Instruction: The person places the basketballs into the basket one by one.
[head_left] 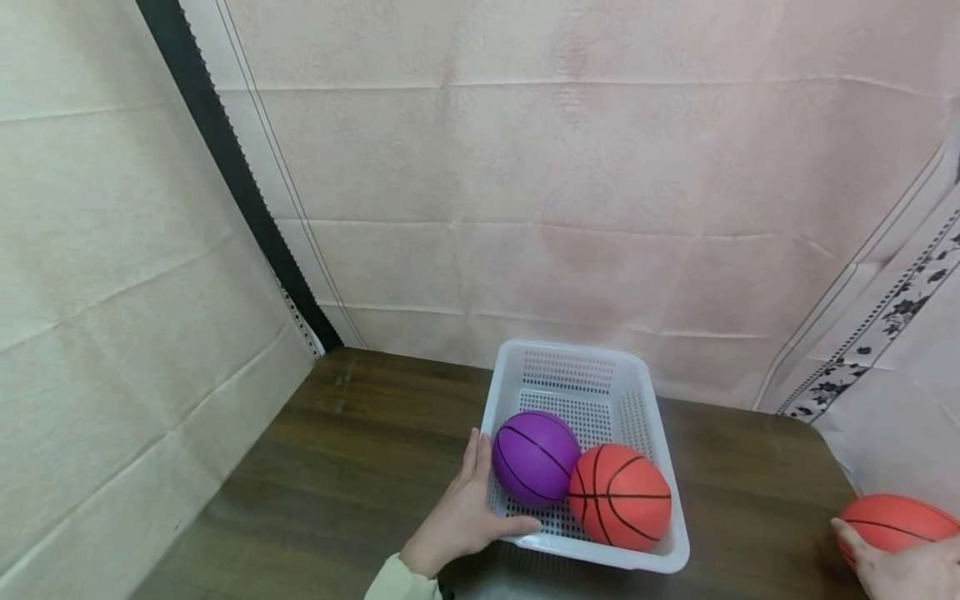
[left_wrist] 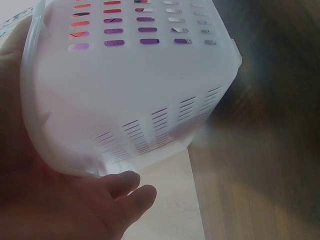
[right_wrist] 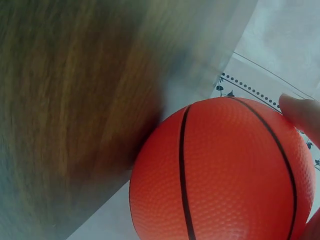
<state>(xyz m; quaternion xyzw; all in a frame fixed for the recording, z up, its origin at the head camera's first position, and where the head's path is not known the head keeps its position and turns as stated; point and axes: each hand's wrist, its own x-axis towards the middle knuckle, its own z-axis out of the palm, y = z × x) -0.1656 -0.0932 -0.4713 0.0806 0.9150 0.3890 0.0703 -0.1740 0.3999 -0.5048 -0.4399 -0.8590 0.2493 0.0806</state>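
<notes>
A white plastic basket [head_left: 573, 550] with slotted walls stands on the table. Inside it lie a purple basketball [head_left: 536, 458] and an orange-red basketball [head_left: 621, 497], side by side. My left hand [head_left: 468, 508] rests against the basket's near left corner, its fingers straight along the left side and the thumb over the front rim. Two of its fingertips [left_wrist: 137, 197] show just outside the basket wall [left_wrist: 125, 75] in the left wrist view. Far to the right, my right hand [head_left: 903, 567] holds another orange-red basketball [right_wrist: 220, 170] near the table's right edge.
The brown wooden table [head_left: 360, 467] extends left of the basket, with more tabletop [head_left: 750, 483] on its right. Pale cloth [head_left: 562, 208] hangs behind, and more cloth [head_left: 112, 292] hangs at the left side. A floral-bordered cloth [head_left: 892, 450] is at the right.
</notes>
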